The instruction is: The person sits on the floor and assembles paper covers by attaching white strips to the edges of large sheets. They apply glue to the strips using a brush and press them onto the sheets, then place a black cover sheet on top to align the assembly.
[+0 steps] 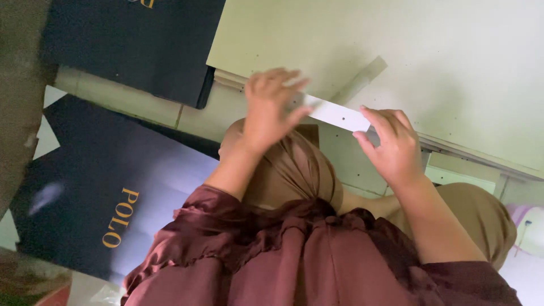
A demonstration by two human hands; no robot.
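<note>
A narrow white card strip with small dots lies slanted across the edge of a stack of pale green cardboard sheets. My left hand covers the strip's left end with its fingers curled over it. My right hand pinches the right end between thumb and fingers. Both hands hover just above my knee, which is in tan cloth. Maroon ruffled sleeves cover my arms to the wrist.
A dark navy sheet with gold lettering lies on the floor at the left, and another lies at the top left. Pale floor tiles show between them. A faint greyish strip rests on the green stack.
</note>
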